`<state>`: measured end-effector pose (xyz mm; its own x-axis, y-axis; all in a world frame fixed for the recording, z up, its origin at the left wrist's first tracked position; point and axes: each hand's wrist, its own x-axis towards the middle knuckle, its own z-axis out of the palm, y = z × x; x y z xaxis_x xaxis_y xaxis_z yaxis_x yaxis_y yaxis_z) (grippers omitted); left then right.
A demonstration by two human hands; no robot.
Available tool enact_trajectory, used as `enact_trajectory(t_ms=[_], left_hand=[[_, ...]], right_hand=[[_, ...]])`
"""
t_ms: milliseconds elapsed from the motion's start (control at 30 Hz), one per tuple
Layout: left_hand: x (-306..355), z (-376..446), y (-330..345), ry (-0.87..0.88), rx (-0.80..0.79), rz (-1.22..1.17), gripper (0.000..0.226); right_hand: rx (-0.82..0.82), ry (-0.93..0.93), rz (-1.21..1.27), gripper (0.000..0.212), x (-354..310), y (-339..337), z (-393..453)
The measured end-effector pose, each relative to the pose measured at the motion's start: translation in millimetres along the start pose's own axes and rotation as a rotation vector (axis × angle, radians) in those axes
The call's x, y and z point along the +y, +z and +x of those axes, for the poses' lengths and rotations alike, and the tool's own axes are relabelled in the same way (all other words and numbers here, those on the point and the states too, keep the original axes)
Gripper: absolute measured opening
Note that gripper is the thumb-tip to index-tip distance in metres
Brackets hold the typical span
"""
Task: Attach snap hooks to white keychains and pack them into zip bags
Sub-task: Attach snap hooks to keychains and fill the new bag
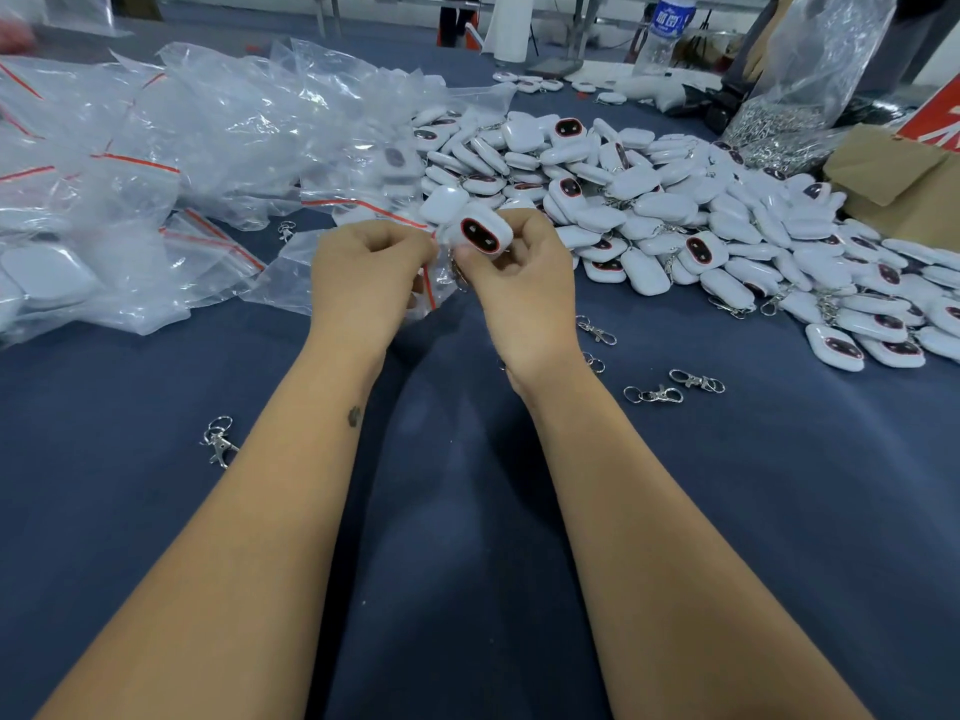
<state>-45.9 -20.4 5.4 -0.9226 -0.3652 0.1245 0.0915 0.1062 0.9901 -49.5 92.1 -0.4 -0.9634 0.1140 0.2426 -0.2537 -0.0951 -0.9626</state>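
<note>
My right hand [519, 272] grips a white keychain [480, 233] with a red-rimmed dark face, held above the blue table. A second white keychain [442, 202] sits just behind it. My left hand [363, 272] pinches the red-striped mouth of a clear zip bag [291, 278] right beside the keychains. A metal hook dangles below the keychain between my hands, partly hidden. A big heap of white keychains [675, 210] lies to the right. Loose snap hooks [653, 394] lie on the cloth near my right wrist, and one snap hook [218, 441] lies left of my left arm.
Piled clear zip bags [156, 163], some filled, cover the left side. A bag of metal hooks [779, 127] and a cardboard box [893, 179] stand at the far right. A water bottle [665, 33] stands at the back. Blue cloth [467, 511] covers the table.
</note>
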Motion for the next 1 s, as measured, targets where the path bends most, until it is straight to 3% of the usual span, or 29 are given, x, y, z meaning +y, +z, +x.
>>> enact_trajectory(t_ms=[167,267,467,633,733,867,1000], left_hand=[[5.9,-2.4,-1.4,0.087,0.015,-0.113,0.024],[6.7,-2.7,-1.4,0.145,0.03,-0.111,0.022],[3.8,-0.5,-0.4,0.173,0.128,-0.054,0.016],[2.5,-0.4,-3.0,0.234,0.232,0.022,0.015],[1.3,-5.4,1.9,0.29,0.118,0.149,0.017],[-8.3,-8.8,10.8,0.2,-0.12,0.344,0.014],[-12.9,-6.6,11.2,0.208,-0.129,0.637,0.027]], right_hand=[[-0.057,-0.079,-0.277,0.009,2.8,-0.6,-2.1],[-0.048,-0.145,-0.583,0.018,6.3,0.3,-1.8],[-0.106,-0.016,-0.498,0.037,-0.5,1.4,-4.2],[-0.099,0.049,-0.39,0.023,-2.7,0.2,-3.3],[-0.204,0.021,-0.463,0.029,-2.1,0.9,-3.0],[-0.249,0.004,-0.61,0.027,4.3,-3.2,-1.1],[-0.181,-0.08,-0.814,0.033,3.3,-6.7,-0.1]])
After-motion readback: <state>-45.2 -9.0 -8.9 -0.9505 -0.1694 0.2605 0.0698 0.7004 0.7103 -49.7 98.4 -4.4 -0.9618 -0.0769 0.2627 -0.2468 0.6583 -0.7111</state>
